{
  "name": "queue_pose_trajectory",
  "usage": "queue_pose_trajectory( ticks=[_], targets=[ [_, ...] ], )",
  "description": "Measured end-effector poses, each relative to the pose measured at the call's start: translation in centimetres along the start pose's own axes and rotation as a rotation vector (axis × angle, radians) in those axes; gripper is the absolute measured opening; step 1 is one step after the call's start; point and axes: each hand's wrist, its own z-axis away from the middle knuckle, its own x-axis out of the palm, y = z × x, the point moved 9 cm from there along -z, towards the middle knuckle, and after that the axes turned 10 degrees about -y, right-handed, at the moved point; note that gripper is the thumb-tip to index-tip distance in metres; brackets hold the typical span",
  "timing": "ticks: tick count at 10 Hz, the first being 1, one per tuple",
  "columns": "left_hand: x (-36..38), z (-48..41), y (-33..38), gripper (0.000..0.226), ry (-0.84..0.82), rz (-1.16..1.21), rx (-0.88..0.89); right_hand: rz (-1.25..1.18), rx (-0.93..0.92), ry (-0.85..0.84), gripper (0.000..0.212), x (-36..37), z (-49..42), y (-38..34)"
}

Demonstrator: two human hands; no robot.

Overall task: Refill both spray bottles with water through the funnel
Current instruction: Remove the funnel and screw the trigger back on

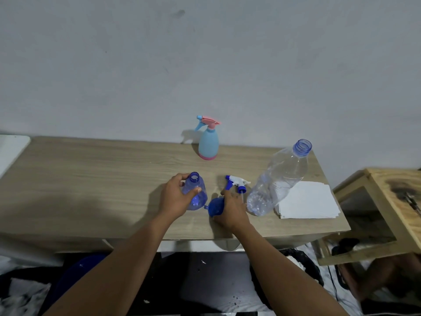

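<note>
Woodgrain tabletop (91, 179) stretches wide leftward; white papers (307, 199) reach its right edge. Left hand (174, 197) grips the uncapped translucent blue bottle (202, 200), right hand (232, 209) clasps the round blue funnel (215, 205) beside it.

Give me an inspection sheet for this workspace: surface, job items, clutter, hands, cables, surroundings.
Surface: light wood-grain table, set against a grey wall.
Job's things: translucent blue spray bottle, neck open; white-and-blue trigger head lying on the table beside it; blue plastic funnel; large clear plastic water bottle, uncapped; pastel blue-and-pink spray bottle, head on, at the back by the wall.
Clutter: stack of white paper sheets near the table's right edge.
Hands: left hand grips the translucent bottle; right hand holds the funnel at the table.
Cables: one thin dark cord, it seems, on the floor.
Surroundings: wooden crate at right; crumpled cloth below.
</note>
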Motion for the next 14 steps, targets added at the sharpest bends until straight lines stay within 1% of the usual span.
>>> queue_pose_trajectory(
  ticks=[1,2,3,4,5,7,8,9,10,11,12,13,14],
  targets=[
    [0.0,-0.1,-0.2,0.041,0.004,0.011,0.004,-0.057,-0.016,0.025,0.095,-0.5,0.3,0.0],
    [0.0,-0.1,-0.3,0.041,0.0,0.02,0.01,-0.194,-0.061,0.256,0.06,-3.9,1.0,-0.4],
    [0.1,-0.1,-0.4,0.042,-0.007,0.038,-0.003,-0.234,0.033,0.326,0.035,-5.7,-0.3,0.0],
    [0.0,0.0,-0.2,0.041,-0.015,0.046,-0.007,-0.261,0.228,0.218,0.035,-5.2,-2.9,1.6],
    [0.0,0.1,-0.2,0.041,-0.024,0.05,-0.016,-0.251,0.37,0.068,0.038,-3.7,-4.4,3.1],
    [0.0,-0.1,-0.4,0.041,-0.021,0.052,-0.019,-0.391,0.476,0.063,0.044,-1.8,-5.4,4.2],
    [0.0,-0.1,-0.4,0.042,-0.021,0.056,-0.023,-0.144,0.292,0.117,0.031,-1.8,-5.5,3.5],
    [0.1,-0.2,-0.5,0.042,-0.023,0.049,-0.022,-0.104,0.224,0.156,0.027,-2.3,-5.7,3.0],
    [0.1,-0.2,-0.5,0.043,-0.027,0.045,-0.021,-0.141,0.295,0.177,0.03,-3.1,-5.5,3.1],
    [0.1,-0.2,-0.5,0.043,-0.023,0.026,-0.019,-0.098,0.276,0.186,0.029,-3.5,-5.8,3.1],
    [0.1,-0.2,-0.5,0.041,-0.024,0.027,-0.023,-0.301,0.235,0.281,0.023,-5.6,-5.4,2.0],
    [0.0,-0.2,-0.6,0.041,-0.015,0.03,-0.023,-0.643,0.158,0.355,0.023,-8.0,-4.3,0.5],
    [0.1,-0.2,-0.7,0.041,-0.015,0.049,-0.026,-0.957,0.036,0.383,0.019,-9.7,-3.2,-1.5]
  ],
)
